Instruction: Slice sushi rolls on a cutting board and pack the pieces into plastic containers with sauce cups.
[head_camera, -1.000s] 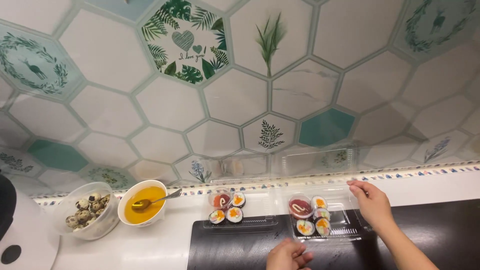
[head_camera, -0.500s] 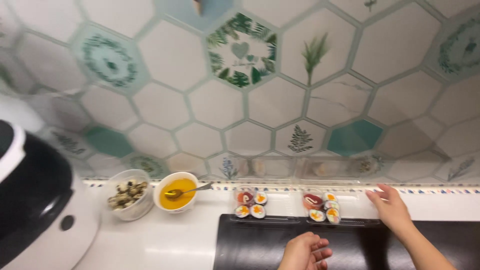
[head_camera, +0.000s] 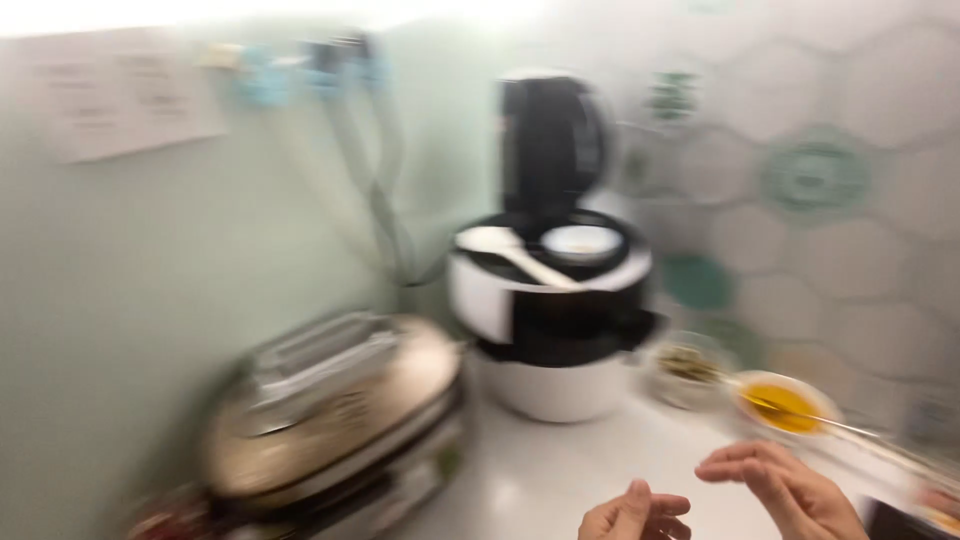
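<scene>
1. My left hand (head_camera: 633, 512) sits at the near edge, fingers curled loosely inward and thumb raised. It grips nothing and hangs just above the white counter (head_camera: 560, 470).
2. My right hand (head_camera: 785, 490) is just right of the left, apart from it, with the fingers spread and slightly bent and the palm turned left. It too is empty.
3. The cooker (head_camera: 555, 310), black and white, stands farther back on the counter with its lid raised, so the top is open to view. A white paddle (head_camera: 515, 255) lies across the rim, handle toward the near right, and a round white insert sits beside it.
4. The yellow bowl (head_camera: 785, 405) is the thing nearest my right hand, just beyond the fingertips and not touched. A spoon (head_camera: 850, 428) rests in it, with the handle leaning out to the right over the rim.
5. A small clear bowl (head_camera: 690, 368) with dark contents stands between the cooker and the yellow bowl; blur hides what it holds.
6. A low metallic appliance (head_camera: 335, 410) with a closed domed lid sits at the near left, against the pale wall.
7. Cords (head_camera: 375, 190) hang down the far wall toward the cooker; where they end I cannot tell.
</scene>
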